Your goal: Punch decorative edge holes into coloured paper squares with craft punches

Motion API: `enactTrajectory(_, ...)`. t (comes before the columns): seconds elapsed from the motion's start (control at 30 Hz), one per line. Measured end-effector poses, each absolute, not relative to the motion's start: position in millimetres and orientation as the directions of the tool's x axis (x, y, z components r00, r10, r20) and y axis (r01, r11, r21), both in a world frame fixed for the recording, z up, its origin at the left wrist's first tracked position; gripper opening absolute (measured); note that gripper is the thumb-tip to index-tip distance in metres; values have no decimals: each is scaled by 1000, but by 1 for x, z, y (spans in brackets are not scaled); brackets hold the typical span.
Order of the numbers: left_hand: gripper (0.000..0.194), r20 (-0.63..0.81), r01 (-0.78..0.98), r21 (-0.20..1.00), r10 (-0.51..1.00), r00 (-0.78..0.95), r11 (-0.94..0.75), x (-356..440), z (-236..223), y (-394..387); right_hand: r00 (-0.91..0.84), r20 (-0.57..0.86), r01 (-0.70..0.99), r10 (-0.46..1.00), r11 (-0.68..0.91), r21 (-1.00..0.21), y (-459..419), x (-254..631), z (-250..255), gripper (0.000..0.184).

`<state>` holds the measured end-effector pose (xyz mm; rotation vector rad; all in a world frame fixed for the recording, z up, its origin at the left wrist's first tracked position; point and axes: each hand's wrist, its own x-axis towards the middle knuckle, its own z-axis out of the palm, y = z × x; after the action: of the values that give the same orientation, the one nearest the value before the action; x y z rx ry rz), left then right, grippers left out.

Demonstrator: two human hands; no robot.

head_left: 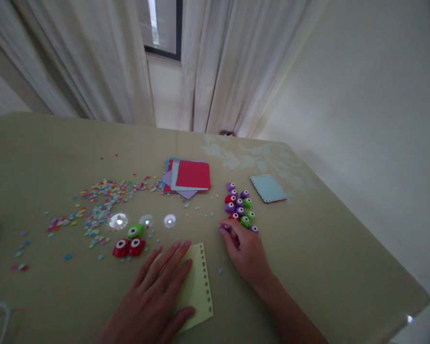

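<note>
My left hand (161, 286) lies flat with its fingers spread, pressing on a yellow sheet of paper (197, 286). A row of small punched holes runs down the sheet's right edge. My right hand (245, 248) is closed in a pinch around a small purple paper punch (224, 227), mostly hidden by the fingers. It rests at the near end of a cluster of small one-eyed paper punches (240, 210) in purple, red and green. Left of the yellow sheet sit two red punches (128, 247) and a green punch (135, 231).
Colourful punched paper bits (103, 205) are scattered across the left of the table (329, 267). A stack of coloured paper squares (193, 176) lies farther back. A light blue square (268, 188) with punched edges lies at the right. Curtains (86, 57) hang behind the table.
</note>
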<state>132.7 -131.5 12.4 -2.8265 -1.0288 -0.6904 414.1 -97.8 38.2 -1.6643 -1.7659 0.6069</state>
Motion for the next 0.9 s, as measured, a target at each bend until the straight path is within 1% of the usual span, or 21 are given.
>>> enactTrajectory(0.07, 51, 406, 662, 149, 656, 637, -735, 131, 9, -132, 68, 161, 712, 985, 65, -699, -96, 424, 41, 28)
enactTrajectory(0.1, 49, 386, 672, 179, 679, 624, -719, 130, 9, -132, 77, 169, 714, 983, 63, -697, -95, 427, 42, 29)
enactTrajectory(0.17, 47, 336, 670, 230, 704, 626, -706, 127, 9, -131, 39, 192, 729, 981, 104, -677, -95, 431, 43, 25)
enactTrajectory(0.23, 56, 315, 637, 248, 683, 659, -730, 125, 12, -130, -42, 214, 740, 976, 174, -650, -96, 431, 43, 22)
enactTrajectory(0.3, 64, 322, 620, 236, 662, 676, -748, 124, 16, -128, -108, 217, 733, 970, 225, -642, -98, 427, 41, 21)
enactTrajectory(0.33, 63, 329, 627, 226, 664, 672, -746, 125, 17, -127, -132, 211, 726, 968, 240, -644, -99, 425, 40, 20)
enactTrajectory(0.4, 54, 342, 646, 203, 671, 658, -736, 126, 19, -126, -166, 199, 718, 966, 256, -648, -100, 422, 37, 19)
enactTrajectory(0.47, 45, 344, 625, 180, 644, 683, -759, 126, 21, -124, -168, 200, 726, 965, 258, -638, -100, 421, 36, 21)
enactTrajectory(0.57, 42, 361, 557, 168, 577, 733, -813, 122, 23, -119, -150, 212, 737, 966, 253, -627, -101, 420, 36, 24)
enactTrajectory(0.67, 43, 368, 606, 204, 634, 681, -769, 114, 22, -113, -249, 190, 702, 950, 312, -641, -105, 416, 42, 25)
enactTrajectory(0.73, 44, 354, 631, 210, 660, 663, -747, 110, 21, -110, -365, 153, 662, 918, 372, -651, -108, 412, 46, 32)
enactTrajectory(0.83, 37, 386, 593, 175, 609, 693, -786, 107, 19, -109, -485, 87, 641, 870, 421, -642, -112, 406, 48, 51)
enactTrajectory(0.9, 33, 434, 594, 149, 592, 679, -791, 108, 20, -108, -504, 60, 657, 862, 427, -621, -112, 404, 48, 52)
